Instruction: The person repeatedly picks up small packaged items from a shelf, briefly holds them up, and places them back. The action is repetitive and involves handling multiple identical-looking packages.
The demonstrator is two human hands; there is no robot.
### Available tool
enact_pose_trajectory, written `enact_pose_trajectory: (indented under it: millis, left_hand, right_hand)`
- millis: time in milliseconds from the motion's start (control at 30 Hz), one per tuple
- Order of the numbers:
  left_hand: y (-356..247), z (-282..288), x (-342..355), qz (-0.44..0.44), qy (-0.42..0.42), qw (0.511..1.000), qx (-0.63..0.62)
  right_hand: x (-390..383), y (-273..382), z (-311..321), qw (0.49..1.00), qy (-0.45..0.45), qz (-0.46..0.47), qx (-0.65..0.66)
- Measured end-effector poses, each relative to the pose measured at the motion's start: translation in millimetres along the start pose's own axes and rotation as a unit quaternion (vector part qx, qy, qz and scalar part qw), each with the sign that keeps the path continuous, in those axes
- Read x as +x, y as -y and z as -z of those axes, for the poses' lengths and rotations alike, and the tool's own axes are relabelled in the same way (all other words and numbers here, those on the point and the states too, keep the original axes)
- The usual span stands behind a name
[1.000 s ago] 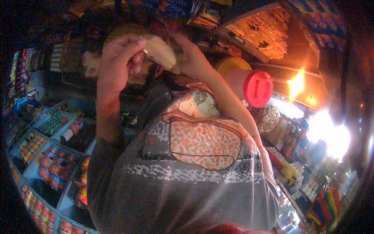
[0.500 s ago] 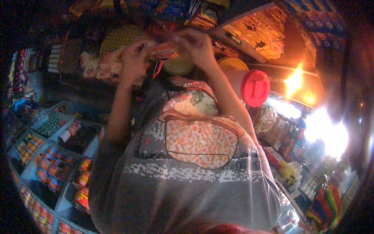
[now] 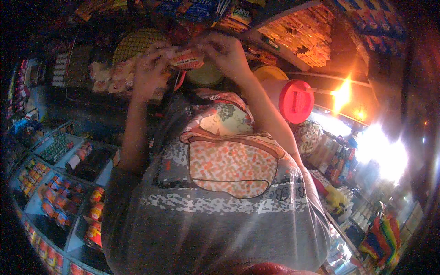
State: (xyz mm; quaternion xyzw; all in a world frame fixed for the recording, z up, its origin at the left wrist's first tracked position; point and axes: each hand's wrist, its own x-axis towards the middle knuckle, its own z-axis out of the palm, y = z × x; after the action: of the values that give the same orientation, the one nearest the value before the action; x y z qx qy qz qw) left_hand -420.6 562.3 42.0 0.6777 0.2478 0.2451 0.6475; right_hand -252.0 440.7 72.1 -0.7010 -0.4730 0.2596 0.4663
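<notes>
A small orange-red packet (image 3: pixel 187 60) with a pale printed band is held up in front of my chest, at the upper middle. The fingers of my left hand (image 3: pixel 155 64) close on its left edge. My right hand (image 3: pixel 223 51) is bent in a pinch at its upper right edge. Just above it is a dark reddish thing (image 3: pixel 183 33), too dim to name. A thin red strip (image 3: pixel 180 80) hangs below the packet, and I cannot tell whether it is joined to it.
Right of my forearm stands a container with a red slotted lid (image 3: pixel 297 101). A slanted box of orange sachets (image 3: pixel 305 34) is beyond it, near a bright light (image 3: pixel 343 96). Bagged goods (image 3: pixel 110 78) lie at the left. Shelves hold canned goods (image 3: pixel 95 211) at the lower left.
The packet has turned so its printed band faces me more. Both hands have moved slightly left, with the whole view shifting a little.
</notes>
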Motion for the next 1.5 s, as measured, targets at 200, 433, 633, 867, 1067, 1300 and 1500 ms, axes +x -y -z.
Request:
enact_pose_trajectory:
  millis: [200,433,633,867,1067,1300,1500]
  left_hand:
    - [-1.3,0.3,-2.5,0.016,-0.045,0.999,0.009]
    - [-8.8,-9.1,3.7,-0.017,-0.112,0.993,-0.034]
    - [18.6,21.2,14.3,0.039,0.075,0.995,-0.052]
    - [-6.3,4.9,2.2,-0.002,-0.032,0.984,0.174]
    - [36.4,-2.3,17.7,0.125,0.049,0.983,-0.121]
    - [-21.8,-105.2,48.1,0.133,0.062,0.929,-0.341]
    - [-37.8,-160.4,63.7,0.178,0.175,0.880,-0.405]
  right_hand:
    - [0.9,-14.5,1.3,0.998,-0.017,0.049,0.041]
    - [9.7,-31.7,-17.0,0.985,-0.097,-0.020,0.143]
    - [5.4,-34.9,-15.5,0.982,-0.038,-0.031,0.184]
    - [-0.5,-13.3,-2.6,0.996,-0.021,-0.002,-0.089]
    - [1.0,-30.1,1.9,0.994,-0.067,0.054,-0.068]
    - [-34.1,-28.0,19.4,0.854,-0.281,-0.072,0.432]
    - [-70.9,7.8,61.2,0.776,-0.402,-0.009,0.486]
